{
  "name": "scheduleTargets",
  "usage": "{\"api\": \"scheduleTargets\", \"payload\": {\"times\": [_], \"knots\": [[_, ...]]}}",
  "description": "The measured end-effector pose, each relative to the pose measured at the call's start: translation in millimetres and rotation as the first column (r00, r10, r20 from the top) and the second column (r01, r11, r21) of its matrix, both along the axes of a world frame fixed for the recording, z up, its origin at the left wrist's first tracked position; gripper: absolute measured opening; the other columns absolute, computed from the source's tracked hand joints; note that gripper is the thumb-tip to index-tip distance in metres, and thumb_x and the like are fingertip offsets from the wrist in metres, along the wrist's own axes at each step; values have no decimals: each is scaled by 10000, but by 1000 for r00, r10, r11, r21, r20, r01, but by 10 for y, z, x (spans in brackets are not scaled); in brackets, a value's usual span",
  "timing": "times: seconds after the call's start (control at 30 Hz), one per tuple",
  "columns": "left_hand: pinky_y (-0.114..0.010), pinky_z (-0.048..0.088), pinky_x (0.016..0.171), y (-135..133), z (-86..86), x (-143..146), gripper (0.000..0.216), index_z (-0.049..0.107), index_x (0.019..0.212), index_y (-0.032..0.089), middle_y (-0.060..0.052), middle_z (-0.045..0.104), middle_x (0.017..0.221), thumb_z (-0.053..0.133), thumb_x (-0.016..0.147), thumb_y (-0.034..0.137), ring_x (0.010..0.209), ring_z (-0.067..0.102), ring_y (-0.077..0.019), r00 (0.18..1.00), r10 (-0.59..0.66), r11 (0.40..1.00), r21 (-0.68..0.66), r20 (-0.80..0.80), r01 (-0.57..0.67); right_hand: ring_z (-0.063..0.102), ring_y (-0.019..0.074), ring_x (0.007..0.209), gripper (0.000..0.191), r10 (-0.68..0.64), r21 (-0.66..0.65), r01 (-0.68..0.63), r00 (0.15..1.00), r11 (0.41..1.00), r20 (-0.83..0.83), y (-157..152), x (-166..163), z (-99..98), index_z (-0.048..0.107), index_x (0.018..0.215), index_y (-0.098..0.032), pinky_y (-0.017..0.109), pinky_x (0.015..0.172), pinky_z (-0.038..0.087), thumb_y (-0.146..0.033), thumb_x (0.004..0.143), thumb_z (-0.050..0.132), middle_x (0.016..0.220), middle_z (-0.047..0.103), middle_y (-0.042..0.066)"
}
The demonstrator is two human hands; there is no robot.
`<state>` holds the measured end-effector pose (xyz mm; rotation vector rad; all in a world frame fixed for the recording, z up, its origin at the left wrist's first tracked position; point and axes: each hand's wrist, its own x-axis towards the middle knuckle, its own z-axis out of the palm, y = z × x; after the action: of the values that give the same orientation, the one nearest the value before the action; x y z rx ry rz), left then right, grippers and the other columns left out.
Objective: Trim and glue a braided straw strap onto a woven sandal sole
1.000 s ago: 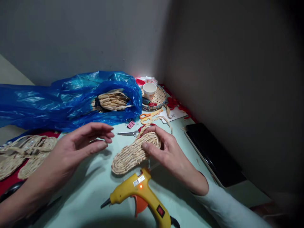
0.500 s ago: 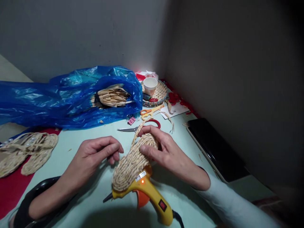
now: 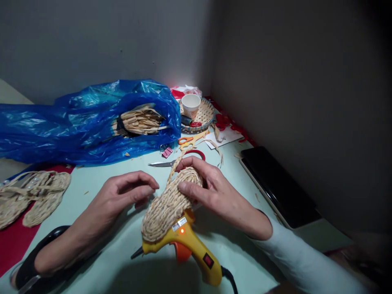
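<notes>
A woven straw sole (image 3: 167, 206), oval and pale tan, is tilted up over the pale green table (image 3: 122, 261). My right hand (image 3: 211, 190) grips its far end, thumb on top, fingers wrapped behind. A loose braided strand (image 3: 174, 165) trails off that end. My left hand (image 3: 122, 196) hovers just left of the sole with fingertips pinched together, holding nothing I can see. A yellow glue gun (image 3: 190, 249) lies under the near end of the sole, its light glowing orange, nozzle pointing left.
A blue plastic bag (image 3: 76, 122) with straw bundles (image 3: 139, 120) lies at the back. Scissors (image 3: 176, 161), orange scissors (image 3: 190, 141), a woven tray (image 3: 206, 116) with a paper cup (image 3: 190, 105), finished straw sandals (image 3: 27, 198) on red cloth, a dark tablet (image 3: 277, 183) right.
My right hand has lifted and pulled the sole nearer, so its near end now overlaps the glue gun. My left hand closed its fingers and drew in beside the sole.
</notes>
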<state>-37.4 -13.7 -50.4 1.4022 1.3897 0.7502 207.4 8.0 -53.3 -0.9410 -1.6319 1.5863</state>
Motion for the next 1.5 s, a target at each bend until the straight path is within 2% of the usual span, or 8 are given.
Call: {"api": "scheduleTargets", "payload": {"times": [0.17, 0.33, 0.63, 0.87, 1.07, 1.17, 1.37, 1.5], "knots": [[-254, 406, 588, -25, 41, 72, 273, 729, 706, 238, 24, 594, 649, 752, 858, 463, 620, 488, -153, 997, -74, 994, -78, 5, 74, 473, 163, 640, 195, -10, 20, 9, 999, 1000, 43, -1, -27, 7, 545, 1093, -263, 287, 567, 352, -317, 930, 638, 747, 501, -49], [-256, 393, 610, -57, 26, 101, 298, 705, 693, 228, 29, 563, 648, 736, 864, 470, 638, 465, -152, 995, -23, 986, -164, 93, 38, 444, 153, 619, 188, -21, 84, 16, 998, 996, 55, 4, -27, 4, 556, 1099, -256, 301, 586, 338, -289, 931, 633, 743, 498, -61], [-218, 404, 597, -64, -7, 150, 295, 708, 687, 215, 33, 575, 644, 835, 798, 457, 634, 473, -131, 971, 38, 973, -230, 237, 18, 468, 154, 698, 207, -10, 161, 0, 998, 987, 61, -11, -19, 4, 548, 1110, -233, 304, 632, 360, -273, 919, 619, 910, 552, -25], [-273, 521, 613, -77, 69, 193, 224, 760, 798, 213, -16, 682, 744, 902, 700, 356, 660, 623, -174, 932, 147, 890, -456, 330, 22, 556, 207, 862, 225, -5, 202, -13, 996, 979, 86, -3, -4, 9, 556, 1137, -253, 313, 722, 424, -290, 928, 633, 994, 614, 11], [-329, 569, 630, -44, 86, 178, 214, 750, 740, 230, -36, 728, 740, 904, 666, 360, 683, 677, -223, 945, 87, 890, -450, 315, 68, 583, 238, 964, 205, 4, 233, -34, 992, 972, 128, -19, -48, 22, 558, 1115, -254, 340, 791, 449, -285, 923, 622, 1075, 639, 35], [-317, 564, 640, -29, 59, 178, 242, 730, 694, 212, -32, 719, 730, 929, 636, 337, 700, 685, -219, 926, 87, 878, -467, 367, 102, 592, 224, 908, 199, 3, 247, -39, 990, 968, 144, -21, -59, 20, 560, 1101, -249, 338, 783, 448, -258, 911, 622, 1023, 648, 22], [-311, 557, 651, -82, -49, 211, 303, 702, 692, 194, -6, 677, 694, 960, 640, 343, 646, 640, -180, 902, 182, 884, -466, 392, 25, 586, 207, 830, 207, 20, 254, -55, 990, 966, 138, -24, -51, 5, 553, 1120, -240, 331, 757, 427, -275, 929, 623, 927, 624, -3], [-299, 538, 661, -84, -98, 232, 318, 711, 724, 192, 0, 662, 700, 910, 722, 441, 649, 616, -167, 905, 204, 916, -399, 372, -43, 563, 190, 773, 192, 19, 268, -57, 990, 962, 142, -39, -62, 2, 545, 1096, -239, 316, 711, 407, -298, 936, 634, 882, 595, -20]]}}
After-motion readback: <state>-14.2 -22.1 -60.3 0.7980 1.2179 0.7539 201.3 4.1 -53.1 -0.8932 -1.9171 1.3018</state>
